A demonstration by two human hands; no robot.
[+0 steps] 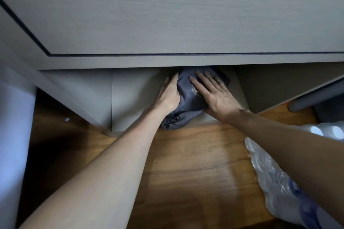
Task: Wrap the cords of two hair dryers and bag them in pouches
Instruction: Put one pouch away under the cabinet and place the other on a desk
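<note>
The dark grey pouch lies on a low open shelf of the cabinet, just above the wooden floor. The right hand presses flat on it with straight fingers. The left hand lies against its left side; its fingers seem straight, but they are partly hidden.

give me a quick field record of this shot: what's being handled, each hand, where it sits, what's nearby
item: grey drawstring pouch, bulging, contents not visible
location: low open shelf under a grey cabinet front, gathered end hanging over the shelf edge
left hand: against the pouch's left side, fingers straight
right hand: flat on top of the pouch, fingers spread
floor: wooden floor
nearby: wrapped pack of water bottles at right
hair dryers: none visible
</note>
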